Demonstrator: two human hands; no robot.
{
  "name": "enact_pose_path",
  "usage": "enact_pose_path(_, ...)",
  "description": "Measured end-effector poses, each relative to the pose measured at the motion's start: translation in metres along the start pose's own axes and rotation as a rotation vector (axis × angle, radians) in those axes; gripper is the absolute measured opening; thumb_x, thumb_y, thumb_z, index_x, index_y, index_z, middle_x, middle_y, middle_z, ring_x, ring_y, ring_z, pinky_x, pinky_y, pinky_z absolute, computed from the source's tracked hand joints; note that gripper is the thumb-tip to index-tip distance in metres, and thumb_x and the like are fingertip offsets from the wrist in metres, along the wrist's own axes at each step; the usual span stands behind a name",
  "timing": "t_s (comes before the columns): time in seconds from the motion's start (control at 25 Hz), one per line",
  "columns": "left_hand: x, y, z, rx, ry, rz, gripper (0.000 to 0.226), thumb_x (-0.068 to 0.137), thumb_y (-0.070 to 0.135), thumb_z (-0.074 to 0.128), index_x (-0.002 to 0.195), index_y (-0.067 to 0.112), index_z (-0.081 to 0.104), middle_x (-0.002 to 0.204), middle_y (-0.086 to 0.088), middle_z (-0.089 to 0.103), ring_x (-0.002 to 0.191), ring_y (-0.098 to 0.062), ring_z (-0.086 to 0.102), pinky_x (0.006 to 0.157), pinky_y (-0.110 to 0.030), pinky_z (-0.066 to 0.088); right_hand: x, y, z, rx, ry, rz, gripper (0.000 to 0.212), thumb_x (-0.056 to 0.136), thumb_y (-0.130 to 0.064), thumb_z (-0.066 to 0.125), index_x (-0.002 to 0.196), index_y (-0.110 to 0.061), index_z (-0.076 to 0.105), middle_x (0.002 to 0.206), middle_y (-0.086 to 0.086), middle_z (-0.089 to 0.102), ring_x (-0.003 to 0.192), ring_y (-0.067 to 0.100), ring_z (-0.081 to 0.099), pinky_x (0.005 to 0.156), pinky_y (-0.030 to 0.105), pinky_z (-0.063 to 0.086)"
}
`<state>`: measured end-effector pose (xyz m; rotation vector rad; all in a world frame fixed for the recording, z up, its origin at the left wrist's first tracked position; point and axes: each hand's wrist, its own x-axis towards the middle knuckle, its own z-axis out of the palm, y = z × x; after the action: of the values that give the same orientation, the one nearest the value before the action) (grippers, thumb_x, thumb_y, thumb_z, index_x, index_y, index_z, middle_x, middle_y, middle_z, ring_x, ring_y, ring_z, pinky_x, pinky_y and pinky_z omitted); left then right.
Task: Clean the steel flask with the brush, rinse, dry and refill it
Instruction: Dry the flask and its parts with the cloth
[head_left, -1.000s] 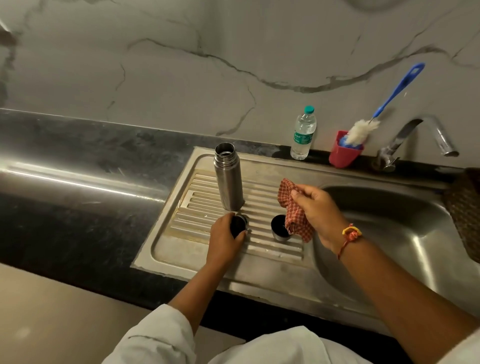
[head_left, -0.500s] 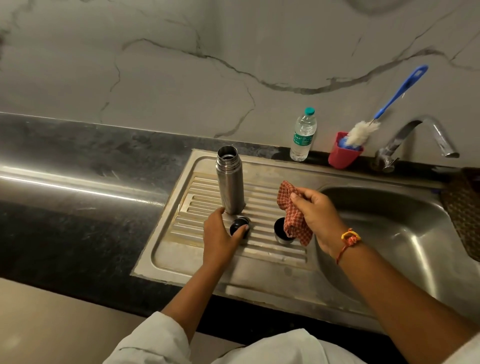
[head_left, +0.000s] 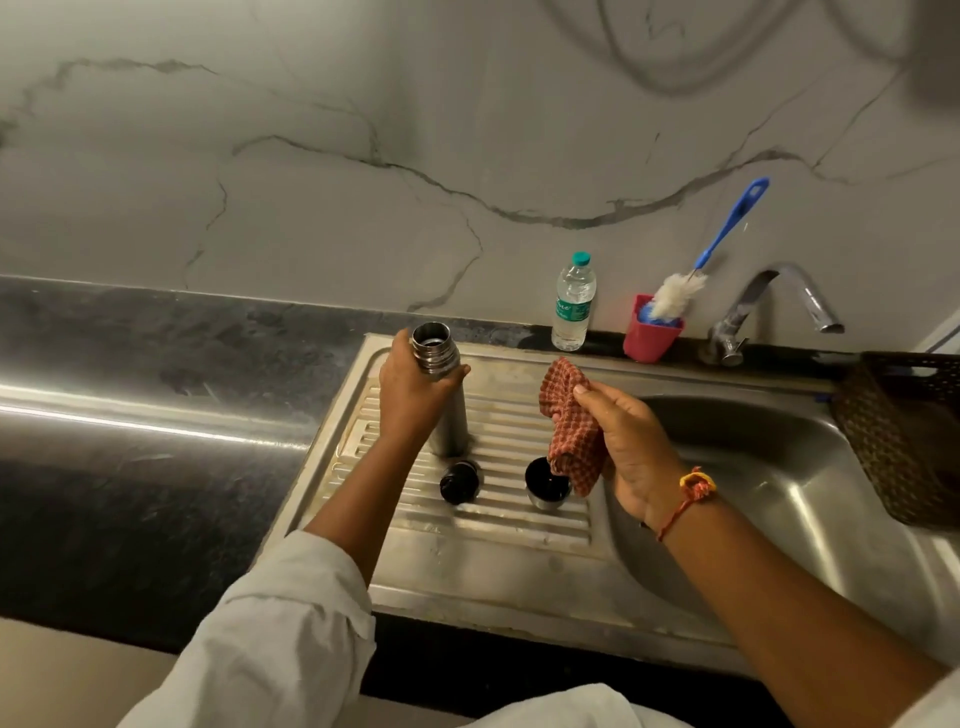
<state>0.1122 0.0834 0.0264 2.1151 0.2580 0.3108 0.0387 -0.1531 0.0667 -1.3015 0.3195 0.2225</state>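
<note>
The open steel flask (head_left: 451, 421) stands upright on the ribbed drainboard (head_left: 509, 431). My left hand (head_left: 410, 392) grips it just below its threaded neck. In front of the flask lie its black stopper (head_left: 458, 483) and its steel cap cup (head_left: 543, 491), mouth up. My right hand (head_left: 631, 441) holds a red checked cloth (head_left: 571, 431) bunched above the cup. The blue-handled brush (head_left: 696, 270) with white bristles stands in a pink cup (head_left: 649, 338) at the back. A plastic water bottle (head_left: 573, 304) with a green cap stands beside it.
The sink basin (head_left: 769, 493) lies to the right under a steel tap (head_left: 769, 306). A dark woven basket (head_left: 904, 426) sits at the right edge. Dark stone counter (head_left: 156, 395) stretches to the left, with a marble wall behind.
My left hand let go of the black stopper on the drainboard and moved up to grip the flask's neck. The right hand still holds the cloth in the same place.
</note>
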Motion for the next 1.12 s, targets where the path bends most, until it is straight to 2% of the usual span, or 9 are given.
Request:
enact_pose_path(0.12,-0.003,0.014,-0.003,-0.036,0.068,0.054,0.059,0.076,0.034,0.089,0.124,0.021,0.058,0.111,0.006,0.065,0.107,-0.021,0.065,0.089,-0.037,0.054,-0.009,-0.013,-0.009,0.026,-0.024,-0.044,0.034,0.092,-0.026,0.066,0.124,-0.017,0.064,0.113,0.009,0.07,0.101,0.023,0.067,0.071,0.028,0.057)
enact_pose_path(0.28,-0.019,0.067,-0.006,-0.237,0.217,0.123,0.067,0.077,0.042,0.087,0.13,0.023,0.051,0.114,0.007,0.065,0.101,-0.012,0.063,0.08,-0.017,0.047,-0.013,-0.029,-0.027,-0.056,0.026,-0.174,0.026,0.088,-0.028,0.072,0.114,-0.025,0.069,0.108,0.005,0.073,0.099,0.022,0.069,0.079,0.033,0.057)
enact_pose_path(0.4,-0.036,0.107,0.006,-0.453,0.133,0.143,0.068,0.077,0.047,0.086,0.132,0.031,0.047,0.12,0.006,0.063,0.109,-0.014,0.066,0.09,-0.031,0.058,-0.016,-0.044,-0.046,-0.107,0.132,-0.267,0.018,0.091,-0.035,0.068,0.108,-0.029,0.067,0.104,-0.001,0.072,0.1,0.021,0.068,0.086,0.037,0.057)
enact_pose_path(0.52,-0.061,0.14,0.037,-0.767,-0.022,-0.038,0.063,0.083,0.035,0.082,0.135,0.029,0.047,0.126,-0.002,0.059,0.114,-0.021,0.066,0.088,-0.042,0.062,-0.022,-0.058,-0.076,-0.275,0.246,-0.367,0.031,0.095,-0.039,0.062,0.126,-0.034,0.057,0.108,-0.009,0.064,0.1,0.015,0.062,0.087,0.036,0.054)
enact_pose_path(0.64,-0.091,0.162,0.08,-0.911,-0.155,-0.217,0.06,0.088,0.03,0.078,0.138,0.019,0.047,0.13,-0.01,0.059,0.114,-0.026,0.067,0.086,-0.044,0.063,-0.03,-0.071,-0.115,-0.32,0.317,-0.398,0.041,0.095,-0.039,0.062,0.135,-0.031,0.055,0.116,-0.005,0.06,0.105,0.018,0.059,0.091,0.038,0.052)
enact_pose_path(0.84,-0.125,0.186,0.142,-1.104,-0.328,-0.456,0.063,0.085,0.042,0.077,0.137,0.018,0.053,0.127,-0.015,0.068,0.113,-0.029,0.069,0.09,-0.042,0.061,-0.049,-0.076,-0.181,-0.397,0.365,-0.394,0.033,0.094,-0.039,0.063,0.126,-0.037,0.055,0.11,-0.011,0.059,0.102,0.015,0.059,0.073,0.024,0.048)
enact_pose_path(0.96,-0.148,0.197,0.178,-1.093,-0.445,-0.459,0.067,0.084,0.042,0.078,0.142,0.03,0.046,0.132,-0.014,0.065,0.115,-0.033,0.068,0.099,-0.053,0.056,-0.062,-0.073,-0.2,-0.416,0.363,-0.365,0.031,0.096,-0.039,0.059,0.126,-0.034,0.054,0.11,-0.006,0.06,0.094,0.01,0.059,0.063,0.018,0.044)
enact_pose_path(1.04,-0.158,0.201,0.198,-1.123,-0.486,-0.475,0.065,0.09,0.043,0.073,0.145,0.038,0.038,0.134,-0.014,0.063,0.116,-0.036,0.068,0.096,-0.058,0.056,-0.07,-0.073,-0.211,-0.476,0.351,-0.311,0.022,0.098,-0.041,0.056,0.119,-0.036,0.052,0.099,-0.012,0.057,0.084,0.002,0.056,0.054,0.011,0.042)
enact_pose_path(1.12,-0.158,0.206,0.211,-1.086,-0.501,-0.591,0.069,0.088,0.054,0.071,0.144,0.032,0.039,0.131,-0.017,0.063,0.113,-0.039,0.068,0.09,-0.059,0.058,-0.08,-0.077,-0.224,-0.524,0.317,-0.243,0.015,0.099,-0.044,0.054,0.111,-0.037,0.05,0.092,-0.014,0.055,0.079,0.002,0.056,0.05,0.01,0.043)
